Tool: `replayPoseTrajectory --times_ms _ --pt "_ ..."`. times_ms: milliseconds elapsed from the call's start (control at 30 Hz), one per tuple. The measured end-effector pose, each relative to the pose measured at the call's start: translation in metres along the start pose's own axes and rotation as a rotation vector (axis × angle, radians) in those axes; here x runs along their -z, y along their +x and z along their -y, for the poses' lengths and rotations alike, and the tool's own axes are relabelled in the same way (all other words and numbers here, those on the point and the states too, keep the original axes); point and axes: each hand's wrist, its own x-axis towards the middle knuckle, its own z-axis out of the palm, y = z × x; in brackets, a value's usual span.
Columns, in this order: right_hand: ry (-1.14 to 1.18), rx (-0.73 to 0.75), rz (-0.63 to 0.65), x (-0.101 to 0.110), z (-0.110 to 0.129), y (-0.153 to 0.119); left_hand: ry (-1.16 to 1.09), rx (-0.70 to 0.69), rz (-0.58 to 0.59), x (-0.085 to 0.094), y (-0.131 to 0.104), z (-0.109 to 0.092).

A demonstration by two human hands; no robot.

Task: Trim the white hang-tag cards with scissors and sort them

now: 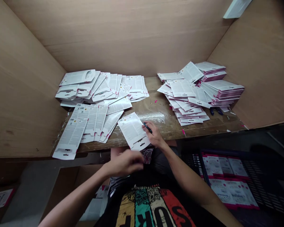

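Observation:
A white printed packet (133,129) with a hang-hole flap lies at the table's front edge, its flap end towards me and jutting past the edge. My right hand (155,135) is closed around a dark pen-like tool (148,127) and rests at the packet's right side. My left hand (125,162) is off the packet, in front of the table edge above my lap. Its fingers are smeared by motion, and I cannot make out anything in them. Just below the flap shows a shiny, patterned thing (147,155), partly hidden.
Overlapping white packets (92,123) spread over the table's left side. More packets (186,97) form loose and neat stacks at right, near dark-handled pliers (216,111). Board walls (132,37) enclose the table (153,110). A dark crate (251,160) holds packets at lower right; a cardboard box (63,186) stands lower left.

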Motion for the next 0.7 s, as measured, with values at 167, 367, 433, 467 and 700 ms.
replayPoseTrajectory --times_ms 167,367,433,467,700 --pt "-0.056 0.115 0.206 0.023 0.015 -0.012 0.461 0.202 -0.513 -0.019 0.009 0.044" --pt "-0.292 0.273 0.457 0.046 0.018 -0.025 0.48 0.145 -0.536 -0.018 0.012 0.056" --pt "-0.337 0.229 0.379 0.037 0.015 -0.022 0.436 0.154 -0.584 -0.017 0.016 0.059" --pt "-0.377 0.196 0.324 0.031 0.014 -0.019 0.424 0.163 -0.613 -0.016 0.018 0.061" --pt "-0.512 0.066 0.046 0.002 0.016 -0.024 0.571 0.162 -0.547 -0.032 0.013 0.058"
